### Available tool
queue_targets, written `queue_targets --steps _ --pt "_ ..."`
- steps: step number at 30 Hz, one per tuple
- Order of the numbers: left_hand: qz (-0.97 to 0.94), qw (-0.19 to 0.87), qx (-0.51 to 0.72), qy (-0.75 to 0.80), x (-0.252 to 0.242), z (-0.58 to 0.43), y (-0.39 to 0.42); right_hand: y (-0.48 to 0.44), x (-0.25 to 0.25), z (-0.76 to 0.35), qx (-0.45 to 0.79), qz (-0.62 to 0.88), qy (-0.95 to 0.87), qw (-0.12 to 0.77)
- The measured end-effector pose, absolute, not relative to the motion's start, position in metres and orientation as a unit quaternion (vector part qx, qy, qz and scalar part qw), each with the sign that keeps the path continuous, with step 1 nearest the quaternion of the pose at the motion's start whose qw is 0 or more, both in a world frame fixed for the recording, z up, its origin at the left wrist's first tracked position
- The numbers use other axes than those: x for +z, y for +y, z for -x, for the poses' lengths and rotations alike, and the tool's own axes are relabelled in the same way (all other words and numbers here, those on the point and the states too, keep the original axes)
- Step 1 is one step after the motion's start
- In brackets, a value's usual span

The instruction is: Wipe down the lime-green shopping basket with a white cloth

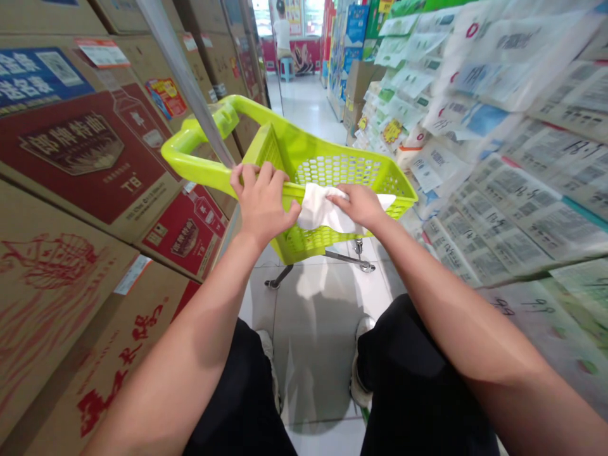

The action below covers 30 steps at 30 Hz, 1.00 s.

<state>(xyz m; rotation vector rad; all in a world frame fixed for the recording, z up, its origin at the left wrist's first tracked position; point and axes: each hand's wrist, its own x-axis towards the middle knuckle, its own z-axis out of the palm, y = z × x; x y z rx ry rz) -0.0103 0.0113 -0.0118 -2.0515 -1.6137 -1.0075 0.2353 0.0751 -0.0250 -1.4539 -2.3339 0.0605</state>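
Observation:
A lime-green plastic shopping cart (pixel 313 140) with perforated basket walls stands crosswise in front of me. My left hand (pixel 260 197) grips its near rim, fingers hooked over the top and thumb stretched to the right. Farther right along the same rim, my right hand (pixel 357 204) presses a white cloth (pixel 316 206) against it, pinched between thumb and fingers. Part of the cloth hangs down the outside of the basket, and some white shows right of the hand. A grey metal pole (pixel 190 76) slants down to the cart beside my left fingertips.
Stacked cardboard cartons (pixel 90 145) line the left side. Piles of plastic-wrapped packs (pixel 494 209) rise close on the right. The tiled floor (pixel 308 335) runs between my shoes and under the cart's wheels (pixel 367 267). Far down the aisle a person (pixel 282 35) sits on a blue stool.

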Motion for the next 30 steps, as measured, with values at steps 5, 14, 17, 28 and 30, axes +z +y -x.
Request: queue_targets --steps 5,14,17,28,30 --pt "0.733 0.18 -0.337 -0.563 -0.012 0.021 0.013 0.069 -0.021 -0.211 0.004 0.526 -0.823 0.212" --pt "0.739 0.18 -0.32 -0.565 -0.011 0.045 0.017 0.077 -0.021 -0.242 0.014 0.501 -0.852 0.149" --pt "0.74 0.179 -0.319 -0.564 -0.012 0.043 0.016 0.076 -0.026 -0.233 -0.024 0.526 -0.837 0.146" --pt "0.735 0.186 -0.33 -0.562 -0.012 0.041 0.013 0.055 -0.017 -0.148 -0.036 0.502 -0.834 0.228" --pt "0.74 0.183 -0.326 -0.559 -0.011 0.048 0.012 0.056 -0.017 -0.149 -0.027 0.494 -0.84 0.224"
